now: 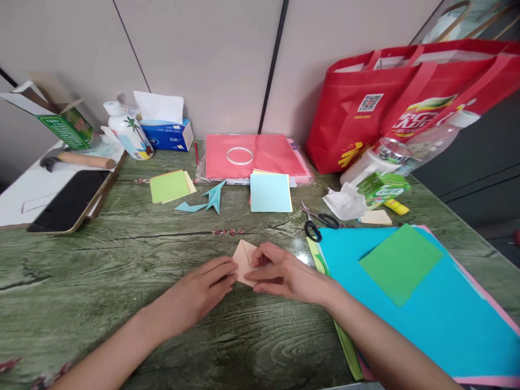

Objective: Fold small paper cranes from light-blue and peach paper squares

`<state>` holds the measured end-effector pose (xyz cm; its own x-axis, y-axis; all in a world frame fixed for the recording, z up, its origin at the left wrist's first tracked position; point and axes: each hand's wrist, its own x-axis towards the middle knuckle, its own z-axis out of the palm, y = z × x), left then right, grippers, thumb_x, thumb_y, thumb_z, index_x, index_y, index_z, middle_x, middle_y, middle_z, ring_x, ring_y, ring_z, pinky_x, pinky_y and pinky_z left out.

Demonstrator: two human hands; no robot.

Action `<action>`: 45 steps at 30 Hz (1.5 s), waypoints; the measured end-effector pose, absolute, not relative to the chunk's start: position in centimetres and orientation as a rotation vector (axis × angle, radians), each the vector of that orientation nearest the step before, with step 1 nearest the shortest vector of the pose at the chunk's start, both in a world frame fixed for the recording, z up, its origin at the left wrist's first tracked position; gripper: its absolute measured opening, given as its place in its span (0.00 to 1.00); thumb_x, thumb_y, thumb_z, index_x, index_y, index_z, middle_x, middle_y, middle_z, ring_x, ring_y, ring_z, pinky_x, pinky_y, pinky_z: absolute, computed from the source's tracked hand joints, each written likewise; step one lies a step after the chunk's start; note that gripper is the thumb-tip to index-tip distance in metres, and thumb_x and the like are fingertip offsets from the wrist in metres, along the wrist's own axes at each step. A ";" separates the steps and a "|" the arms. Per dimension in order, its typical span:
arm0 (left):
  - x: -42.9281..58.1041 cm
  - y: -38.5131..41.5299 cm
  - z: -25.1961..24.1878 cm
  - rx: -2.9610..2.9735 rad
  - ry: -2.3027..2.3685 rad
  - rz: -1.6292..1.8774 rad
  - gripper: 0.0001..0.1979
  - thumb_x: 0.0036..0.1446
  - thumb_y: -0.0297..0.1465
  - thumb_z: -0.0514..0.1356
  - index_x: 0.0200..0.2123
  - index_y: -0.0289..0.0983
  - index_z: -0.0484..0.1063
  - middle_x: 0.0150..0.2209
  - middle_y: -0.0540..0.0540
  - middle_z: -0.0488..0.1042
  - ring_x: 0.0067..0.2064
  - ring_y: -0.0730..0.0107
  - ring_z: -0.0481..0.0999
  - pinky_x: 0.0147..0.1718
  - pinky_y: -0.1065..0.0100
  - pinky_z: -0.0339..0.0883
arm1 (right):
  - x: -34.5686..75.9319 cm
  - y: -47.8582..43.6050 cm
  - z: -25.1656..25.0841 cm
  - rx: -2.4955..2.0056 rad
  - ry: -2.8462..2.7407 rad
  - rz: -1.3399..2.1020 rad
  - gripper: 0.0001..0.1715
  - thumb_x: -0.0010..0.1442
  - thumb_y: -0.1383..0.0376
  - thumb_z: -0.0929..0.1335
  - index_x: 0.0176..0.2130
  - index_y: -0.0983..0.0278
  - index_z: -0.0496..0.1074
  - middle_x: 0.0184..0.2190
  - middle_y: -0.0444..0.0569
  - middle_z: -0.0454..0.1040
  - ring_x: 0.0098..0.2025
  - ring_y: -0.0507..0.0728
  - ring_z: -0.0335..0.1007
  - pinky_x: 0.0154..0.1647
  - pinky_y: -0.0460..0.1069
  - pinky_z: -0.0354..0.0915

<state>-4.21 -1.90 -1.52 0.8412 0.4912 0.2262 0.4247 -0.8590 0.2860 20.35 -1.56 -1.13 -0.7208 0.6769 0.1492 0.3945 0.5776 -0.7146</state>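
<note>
A small cream sheet of folded paper (244, 260) lies on the green wood-grain table in front of me, its top corner pointing away and a crease line on its upper face. The fingers of my left hand (203, 286) are closed together and hold its left edge down; the thumb is mostly hidden. From the right side, my right hand (282, 273) pinches the paper with bent fingers, covering its right part. Beyond it lie a folded blue paper figure (213, 198) and a stack of light blue square paper (271, 193).
Black-handled scissors (313, 223) lie right of the stack. Large blue sheets (390, 330) carry a green square (402, 264). Behind stand a red bag (357, 119), a tissue box (168, 134) and a white bottle (128, 132). A phone (71, 200) rests at left.
</note>
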 end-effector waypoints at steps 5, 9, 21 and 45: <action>-4.6 -1.5 -0.9 2.722 0.695 0.316 0.15 0.62 0.26 0.49 0.50 0.38 0.67 0.54 0.42 0.67 0.58 0.63 0.62 0.53 0.61 0.64 | 20.4 -1.6 -1.2 -0.847 -2.413 0.940 0.14 0.59 0.60 0.66 0.44 0.62 0.74 0.38 0.51 0.65 0.42 0.54 0.61 0.41 0.49 0.62; -5.0 -1.2 -0.6 2.706 0.746 0.222 0.15 0.62 0.29 0.50 0.50 0.42 0.68 0.57 0.42 0.63 0.60 0.61 0.58 0.52 0.58 0.64 | 20.4 -1.5 -1.1 -0.853 -2.433 0.932 0.14 0.59 0.60 0.65 0.44 0.62 0.74 0.38 0.51 0.64 0.42 0.54 0.61 0.41 0.49 0.62; -5.1 -1.7 -0.4 2.734 0.799 0.143 0.18 0.61 0.28 0.50 0.54 0.42 0.65 0.60 0.44 0.60 0.62 0.61 0.54 0.55 0.58 0.61 | 20.4 -1.6 -0.8 -0.877 -2.441 0.945 0.13 0.58 0.60 0.67 0.42 0.62 0.75 0.40 0.51 0.67 0.43 0.54 0.62 0.42 0.50 0.63; -5.2 -2.1 -0.6 2.754 0.802 0.115 0.20 0.60 0.26 0.51 0.56 0.42 0.61 0.62 0.44 0.57 0.64 0.61 0.48 0.55 0.57 0.59 | 20.2 -1.2 -1.3 -0.740 -2.467 0.873 0.16 0.57 0.60 0.67 0.46 0.62 0.73 0.53 0.51 0.68 0.50 0.56 0.62 0.48 0.53 0.61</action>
